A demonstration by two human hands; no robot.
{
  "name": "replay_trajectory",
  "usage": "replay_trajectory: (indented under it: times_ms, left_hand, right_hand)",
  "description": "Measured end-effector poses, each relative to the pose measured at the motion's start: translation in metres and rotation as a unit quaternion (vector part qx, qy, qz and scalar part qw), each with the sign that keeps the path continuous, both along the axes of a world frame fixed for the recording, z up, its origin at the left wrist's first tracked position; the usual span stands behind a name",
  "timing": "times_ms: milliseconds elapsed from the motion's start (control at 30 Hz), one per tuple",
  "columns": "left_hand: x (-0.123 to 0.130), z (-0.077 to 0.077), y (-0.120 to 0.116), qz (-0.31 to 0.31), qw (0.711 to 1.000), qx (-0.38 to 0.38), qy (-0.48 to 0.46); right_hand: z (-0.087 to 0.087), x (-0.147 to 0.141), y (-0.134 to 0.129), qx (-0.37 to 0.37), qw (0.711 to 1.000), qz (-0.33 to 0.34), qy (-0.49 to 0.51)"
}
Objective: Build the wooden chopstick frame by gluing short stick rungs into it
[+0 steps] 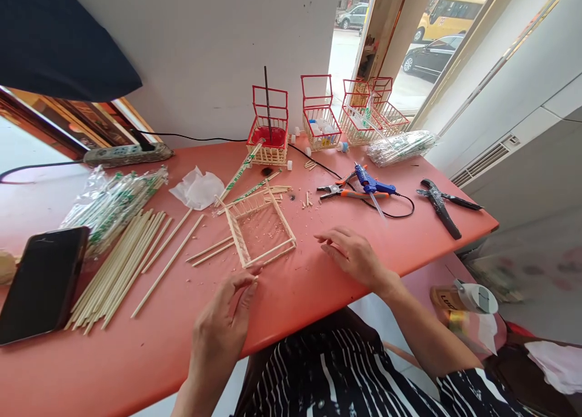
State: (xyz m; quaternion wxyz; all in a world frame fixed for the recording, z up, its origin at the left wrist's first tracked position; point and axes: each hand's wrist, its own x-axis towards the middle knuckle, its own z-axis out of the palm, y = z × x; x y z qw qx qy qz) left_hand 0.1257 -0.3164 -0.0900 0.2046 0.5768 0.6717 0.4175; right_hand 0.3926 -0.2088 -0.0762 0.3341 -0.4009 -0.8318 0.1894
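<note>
A square frame of pale wooden sticks (237, 238), with short upright pieces along its far side, lies on the red table (300, 308). By its near left corner is my left hand (225, 311), thumb and forefinger brought together on something tiny, perhaps a stick end, too small to make out. My right hand (348, 254) hovers at or just above the tabletop, right of the frame and apart from it, fingers loosely spread and holding nothing. Two loose sticks (213, 251) lie against the frame's left side. Small wood crumbs are scattered inside and around it.
Left are a stick pile (120, 271), a black phone (45, 277) and wrapped sticks (122, 202). A blue glue gun (373, 182), pliers (334, 190) and black cutters (439, 208) lie right. Behind stand red-and-wood baskets (270, 147) and a power strip (130, 154).
</note>
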Motion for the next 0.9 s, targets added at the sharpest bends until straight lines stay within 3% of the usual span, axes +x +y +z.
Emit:
replay_trajectory:
  times_ms: [233, 367, 433, 500, 567, 633, 767, 900]
  left_hand:
    - [-0.007, 0.004, -0.001, -0.010, 0.996, 0.030, -0.088]
    - [-0.015, 0.032, 0.014, 0.057, 0.978, 0.113, -0.164]
    - [-0.022, 0.049, 0.033, 0.093, 0.966, 0.124, -0.209]
    - [-0.033, 0.057, 0.060, 0.089, 0.938, 0.130, -0.307]
    - [-0.047, 0.053, 0.089, 0.072, 0.909, 0.096, -0.399]
    - [-0.060, 0.041, 0.114, 0.072, 0.901, 0.040, -0.427]
    - [-0.072, 0.015, 0.140, 0.057, 0.915, -0.012, -0.398]
    - [-0.077, 0.004, 0.148, 0.044, 0.945, -0.027, -0.322]
  right_hand:
    - [-0.001, -0.001, 0.009, -0.012, 1.000, 0.003, 0.012]
    - [0.015, -0.003, 0.030, -0.096, 0.995, -0.011, 0.039]
    - [0.026, -0.011, 0.049, -0.156, 0.985, 0.004, 0.071]
    - [0.034, -0.025, 0.071, -0.209, 0.972, 0.038, 0.104]
    - [0.035, -0.043, 0.092, -0.252, 0.958, 0.054, 0.127]
    - [0.029, -0.060, 0.109, -0.277, 0.951, 0.063, 0.124]
    - [0.006, -0.076, 0.128, -0.189, 0.977, 0.013, 0.097]
    - [-0.009, -0.077, 0.132, -0.120, 0.991, 0.006, 0.052]
